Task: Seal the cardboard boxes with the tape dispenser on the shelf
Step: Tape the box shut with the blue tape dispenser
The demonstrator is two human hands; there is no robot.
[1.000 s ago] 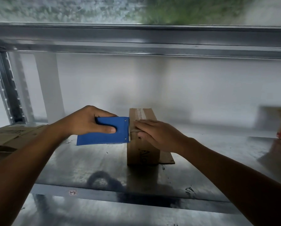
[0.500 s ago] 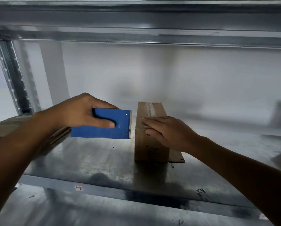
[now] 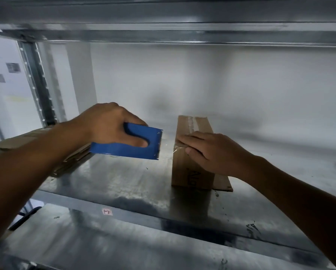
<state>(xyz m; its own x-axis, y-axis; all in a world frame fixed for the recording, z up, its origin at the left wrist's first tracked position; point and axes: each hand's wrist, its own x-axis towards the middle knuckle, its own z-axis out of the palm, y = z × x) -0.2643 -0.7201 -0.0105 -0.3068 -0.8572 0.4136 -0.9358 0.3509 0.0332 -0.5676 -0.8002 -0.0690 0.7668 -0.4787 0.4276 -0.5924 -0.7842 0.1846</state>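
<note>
A small upright cardboard box (image 3: 190, 172) stands on the metal shelf (image 3: 124, 188), with clear tape running along its top and over the near edge. My right hand (image 3: 212, 151) lies flat on the box's near top edge, fingers pressing the tape down. My left hand (image 3: 112, 125) grips a blue tape dispenser (image 3: 132, 145) by its handle slot. The dispenser's toothed edge faces the box and hangs a short gap to its left, apart from it.
Flattened cardboard (image 3: 27, 145) lies on the shelf at the left, under my left forearm. A perforated steel upright (image 3: 36, 84) stands at the back left. The shelf above (image 3: 163, 26) hangs low overhead. A second metal shelf (image 3: 104, 240) shows below.
The dispenser has pulled away leftward from the box, opening a gap where it touched before. My right hand stays pressed on the tape at the box's edge. The camera has moved closer.
</note>
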